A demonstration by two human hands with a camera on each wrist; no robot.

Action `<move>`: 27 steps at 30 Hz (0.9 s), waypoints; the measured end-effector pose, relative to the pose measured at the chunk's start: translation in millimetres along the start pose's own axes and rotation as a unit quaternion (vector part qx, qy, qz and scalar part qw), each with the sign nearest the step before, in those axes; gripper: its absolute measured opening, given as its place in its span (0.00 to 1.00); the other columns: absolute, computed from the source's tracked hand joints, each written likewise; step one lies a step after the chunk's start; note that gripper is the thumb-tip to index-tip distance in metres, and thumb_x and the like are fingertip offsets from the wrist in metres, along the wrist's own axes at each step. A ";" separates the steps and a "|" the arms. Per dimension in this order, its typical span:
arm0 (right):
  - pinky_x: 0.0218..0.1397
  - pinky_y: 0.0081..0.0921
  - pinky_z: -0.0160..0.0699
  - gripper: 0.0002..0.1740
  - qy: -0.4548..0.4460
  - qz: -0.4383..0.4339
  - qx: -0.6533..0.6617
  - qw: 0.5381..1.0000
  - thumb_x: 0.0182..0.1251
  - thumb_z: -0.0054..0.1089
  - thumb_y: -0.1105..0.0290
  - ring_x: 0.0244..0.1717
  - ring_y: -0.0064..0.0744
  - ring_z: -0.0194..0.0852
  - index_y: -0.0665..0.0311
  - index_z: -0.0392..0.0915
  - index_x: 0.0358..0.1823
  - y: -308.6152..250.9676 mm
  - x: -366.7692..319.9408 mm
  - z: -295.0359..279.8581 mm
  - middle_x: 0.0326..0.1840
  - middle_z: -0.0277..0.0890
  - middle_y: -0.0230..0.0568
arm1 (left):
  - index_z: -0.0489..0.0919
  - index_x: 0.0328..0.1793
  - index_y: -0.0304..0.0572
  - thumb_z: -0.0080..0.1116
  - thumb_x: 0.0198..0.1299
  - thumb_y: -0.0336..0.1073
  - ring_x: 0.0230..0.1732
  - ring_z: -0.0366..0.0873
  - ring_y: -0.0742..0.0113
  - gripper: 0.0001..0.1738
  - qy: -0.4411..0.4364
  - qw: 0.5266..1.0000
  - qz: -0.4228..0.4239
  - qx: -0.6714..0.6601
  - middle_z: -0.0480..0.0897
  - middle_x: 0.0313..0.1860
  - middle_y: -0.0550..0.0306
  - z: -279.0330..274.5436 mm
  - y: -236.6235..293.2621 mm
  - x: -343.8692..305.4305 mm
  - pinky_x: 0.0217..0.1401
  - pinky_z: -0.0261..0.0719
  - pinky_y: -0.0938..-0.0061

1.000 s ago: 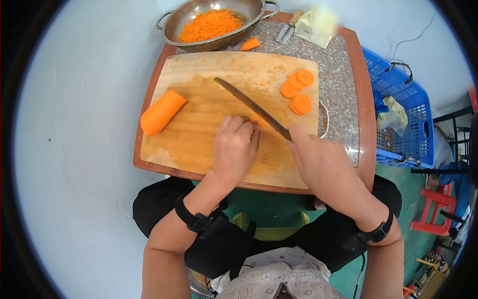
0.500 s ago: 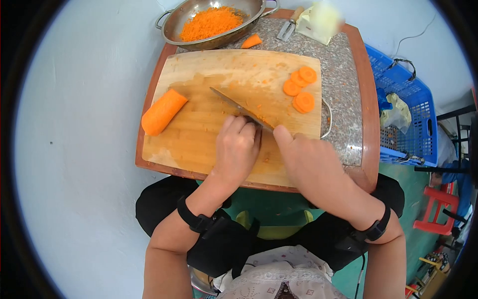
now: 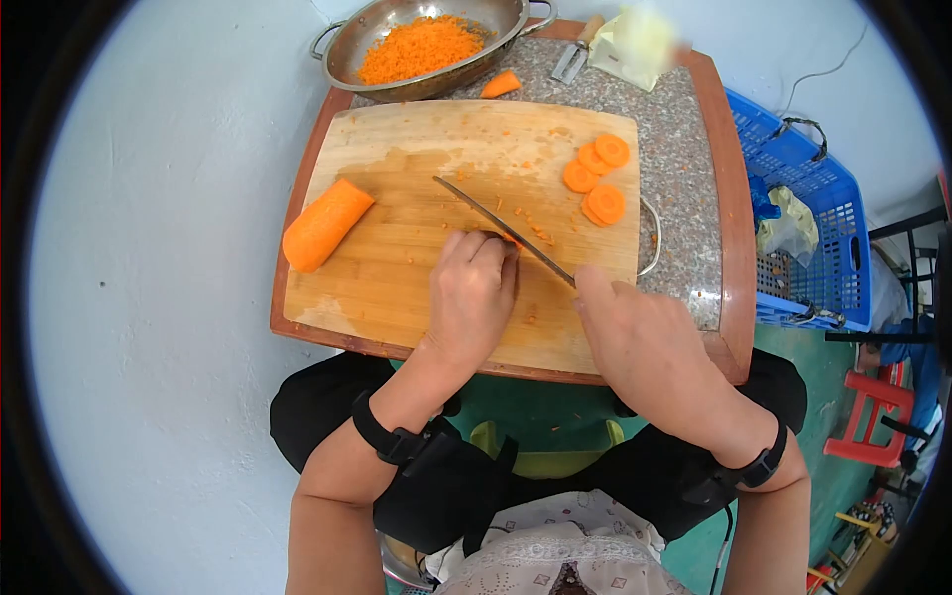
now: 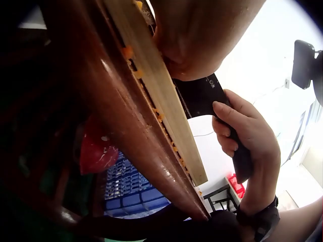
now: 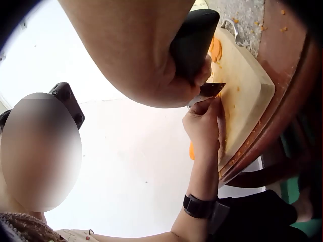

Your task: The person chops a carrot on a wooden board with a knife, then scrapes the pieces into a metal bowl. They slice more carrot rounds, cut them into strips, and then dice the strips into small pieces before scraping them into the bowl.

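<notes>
My right hand (image 3: 650,332) grips a kitchen knife (image 3: 486,215) by its black handle (image 4: 243,159). The wide dark blade (image 4: 199,96) shows in the left wrist view. On the wooden cutting board (image 3: 372,288), my left hand (image 3: 473,293) presses down with curled fingers, holding a small piece of carrot (image 3: 514,244) mostly hidden under the fingertips. The knife's edge lies right beside those fingertips. Small orange bits are scattered past the blade. A thick carrot chunk (image 3: 325,226) lies at the board's left, and several round carrot slices (image 3: 607,204) sit at its right.
Behind the board stands a metal pan (image 3: 347,84) of chopped carrot, with a carrot end (image 3: 501,84) beside it. A grater-like tool (image 3: 569,63) and a pale bag (image 3: 630,55) lie at the back right. A blue crate (image 3: 843,238) stands right of the table.
The knife came down and left beside the left fingertips, then shifted back right. More carrot bits lie beyond the blade. The left hand stays nearly in place.
</notes>
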State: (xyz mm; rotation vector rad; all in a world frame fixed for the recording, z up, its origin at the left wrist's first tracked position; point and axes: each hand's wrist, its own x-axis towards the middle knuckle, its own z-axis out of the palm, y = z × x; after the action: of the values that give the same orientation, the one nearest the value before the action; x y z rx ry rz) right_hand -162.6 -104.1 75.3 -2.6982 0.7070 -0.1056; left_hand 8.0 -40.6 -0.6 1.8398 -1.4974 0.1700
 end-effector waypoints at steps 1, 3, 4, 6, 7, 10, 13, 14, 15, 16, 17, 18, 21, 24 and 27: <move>0.24 0.36 0.79 0.09 -0.004 -0.001 -0.003 1.000 0.58 0.53 0.78 0.23 0.49 0.80 0.66 0.63 0.38 -0.3 0.6 -0.6 0.23 0.76 0.50 | 0.80 0.29 0.31 0.65 0.44 0.20 0.34 0.76 0.49 0.05 0.000 1.000 -0.001 0.000 0.79 0.30 0.47 0.2 -0.5 -0.3 0.37 0.76 0.63; 0.25 0.36 0.79 0.09 -0.014 -0.002 -0.017 1.000 0.59 0.53 0.77 0.23 0.49 0.80 0.66 0.63 0.38 -1.3 3.0 0.2 0.22 0.76 0.49 | 0.80 0.30 0.31 0.65 0.44 0.20 0.34 0.76 0.48 0.06 -0.003 1.000 -0.002 0.002 0.80 0.30 0.47 -0.1 -0.9 -0.8 0.37 0.76 0.63; 0.25 0.36 0.79 0.09 -0.019 -0.002 -0.028 0.999 0.59 0.53 0.77 0.23 0.49 0.80 0.66 0.63 0.38 -3.4 5.6 1.9 0.22 0.76 0.49 | 0.80 0.30 0.31 0.65 0.43 0.20 0.34 0.76 0.48 0.06 -0.006 1.000 -0.001 0.003 0.80 0.31 0.46 -0.7 -0.5 -1.0 0.37 0.76 0.63; 0.25 0.36 0.80 0.09 -0.011 -0.008 -0.034 0.999 0.59 0.53 0.76 0.23 0.49 0.80 0.66 0.63 0.38 -5.6 12.2 5.2 0.21 0.76 0.48 | 0.81 0.30 0.31 0.64 0.44 0.19 0.35 0.76 0.48 0.06 -0.006 1.000 0.005 0.005 0.80 0.31 0.47 -1.0 0.0 -1.6 0.38 0.77 0.63; 0.25 0.36 0.80 0.09 0.005 -0.012 -0.028 1.000 0.59 0.53 0.76 0.23 0.49 0.80 0.66 0.63 0.38 -5.1 17.2 7.2 0.21 0.76 0.49 | 0.81 0.30 0.31 0.64 0.44 0.19 0.35 0.76 0.48 0.06 -0.005 1.000 0.012 0.006 0.80 0.31 0.47 -0.7 -0.7 -2.2 0.38 0.77 0.64; 0.25 0.37 0.80 0.10 0.023 0.018 0.003 1.000 0.60 0.54 0.75 0.23 0.50 0.80 0.67 0.63 0.39 7.9 25.5 16.7 0.20 0.76 0.49 | 0.81 0.32 0.31 0.64 0.46 0.19 0.36 0.77 0.49 0.05 0.012 0.999 0.042 0.001 0.80 0.32 0.47 0.9 0.9 -1.8 0.40 0.77 0.64; 0.26 0.39 0.79 0.10 0.024 0.035 0.029 0.999 0.60 0.53 0.75 0.24 0.51 0.80 0.67 0.63 0.39 14.3 21.1 11.0 0.21 0.76 0.51 | 0.82 0.33 0.30 0.63 0.48 0.18 0.37 0.77 0.51 0.06 0.019 0.999 0.046 -0.005 0.80 0.33 0.48 0.8 0.8 -5.2 0.40 0.77 0.65; 0.26 0.40 0.79 0.10 0.024 0.036 0.036 0.998 0.60 0.53 0.76 0.24 0.52 0.80 0.68 0.63 0.40 15.0 19.0 6.7 0.21 0.76 0.51 | 0.82 0.34 0.30 0.63 0.48 0.18 0.37 0.77 0.51 0.06 0.019 0.999 0.043 -0.007 0.80 0.34 0.48 0.8 1.0 -6.1 0.40 0.77 0.65; 0.26 0.40 0.79 0.10 0.026 0.029 0.036 0.999 0.60 0.53 0.76 0.24 0.52 0.80 0.68 0.63 0.39 14.9 16.0 4.4 0.21 0.76 0.51 | 0.82 0.34 0.30 0.63 0.48 0.19 0.37 0.77 0.51 0.06 0.018 0.999 0.036 -0.010 0.80 0.34 0.48 0.4 1.5 -6.1 0.40 0.77 0.65; 0.25 0.40 0.79 0.09 0.027 0.021 0.036 0.999 0.60 0.53 0.76 0.24 0.51 0.80 0.67 0.63 0.39 13.8 11.8 3.1 0.22 0.76 0.51 | 0.82 0.34 0.30 0.63 0.48 0.19 0.38 0.77 0.51 0.06 0.016 0.999 0.028 -0.012 0.80 0.34 0.48 -0.4 2.2 -5.9 0.40 0.77 0.65; 0.25 0.41 0.79 0.09 0.028 0.013 0.037 0.999 0.59 0.52 0.76 0.24 0.51 0.80 0.67 0.63 0.39 12.1 8.5 2.2 0.22 0.76 0.51 | 0.82 0.34 0.30 0.63 0.48 0.19 0.38 0.77 0.51 0.06 0.015 1.000 0.021 -0.014 0.80 0.35 0.48 -1.0 2.5 -5.9 0.40 0.77 0.65; 0.25 0.41 0.79 0.09 0.021 0.013 0.035 0.999 0.59 0.52 0.76 0.24 0.52 0.80 0.67 0.63 0.39 9.7 6.4 0.9 0.22 0.76 0.51 | 0.82 0.34 0.30 0.63 0.48 0.18 0.38 0.77 0.51 0.06 0.016 1.000 0.020 -0.016 0.80 0.34 0.48 -0.7 2.2 -6.1 0.40 0.77 0.65; 0.25 0.40 0.79 0.08 0.007 0.012 0.028 1.000 0.59 0.52 0.77 0.23 0.52 0.80 0.67 0.64 0.38 3.3 2.2 -0.5 0.22 0.76 0.51 | 0.82 0.33 0.30 0.63 0.46 0.18 0.37 0.77 0.51 0.06 0.016 1.000 0.015 -0.020 0.80 0.34 0.48 -0.7 0.6 -6.0 0.40 0.77 0.65; 0.25 0.39 0.79 0.08 0.006 0.008 0.016 1.000 0.59 0.52 0.77 0.23 0.50 0.80 0.67 0.64 0.37 0.8 -0.5 0.9 0.23 0.76 0.50 | 0.82 0.32 0.31 0.63 0.44 0.18 0.37 0.77 0.51 0.07 0.011 1.000 0.008 -0.014 0.80 0.32 0.49 -0.7 -0.4 -5.8 0.40 0.77 0.66; 0.24 0.36 0.80 0.08 -0.006 0.012 -0.019 1.000 0.59 0.53 0.76 0.23 0.47 0.81 0.66 0.64 0.37 -2.4 -1.6 3.6 0.23 0.76 0.49 | 0.81 0.30 0.32 0.63 0.42 0.18 0.35 0.76 0.50 0.07 0.010 1.000 0.004 -0.009 0.79 0.31 0.48 0.5 -1.4 -5.8 0.38 0.76 0.64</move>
State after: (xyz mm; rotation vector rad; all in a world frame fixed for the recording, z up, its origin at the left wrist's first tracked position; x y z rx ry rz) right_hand -162.3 -100.3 72.8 -2.7229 0.7446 -0.0721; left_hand 7.3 -36.4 -4.6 1.8136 -1.4888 0.1781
